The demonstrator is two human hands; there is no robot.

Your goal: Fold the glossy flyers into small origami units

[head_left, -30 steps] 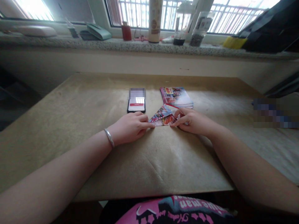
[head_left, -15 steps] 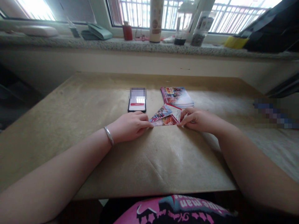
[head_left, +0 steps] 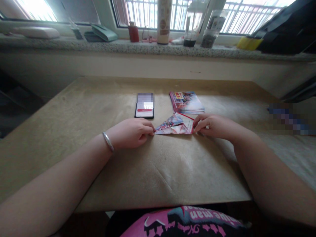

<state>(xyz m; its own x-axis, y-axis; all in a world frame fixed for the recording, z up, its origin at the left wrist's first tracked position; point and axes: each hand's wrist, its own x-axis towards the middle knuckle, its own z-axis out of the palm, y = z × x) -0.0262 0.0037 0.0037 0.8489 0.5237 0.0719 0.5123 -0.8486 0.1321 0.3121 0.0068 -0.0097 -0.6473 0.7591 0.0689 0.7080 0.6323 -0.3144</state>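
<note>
A colourful printed sheet, the folded paper (head_left: 175, 125), lies flat on the brown table (head_left: 74, 115) between my hands. My left hand (head_left: 129, 133), with a silver bracelet at the wrist, has its fingers curled and pinches the paper's left tip. My right hand (head_left: 213, 126) has its fingers bent and pinches the paper's right edge. Just behind the folded paper lies a stack of similar colourful sheets (head_left: 186, 102).
A phone (head_left: 144, 107) with a lit screen lies behind my left hand. The stone windowsill (head_left: 98, 46) at the back holds a tall bottle (head_left: 164, 21), a red cup (head_left: 133, 33), jars and a teal case. Dark bags rest at the far right.
The folded paper has opened wider: my right hand slid right along its edge and my left hand drew a little left, stretching the sheet flatter on the table.
</note>
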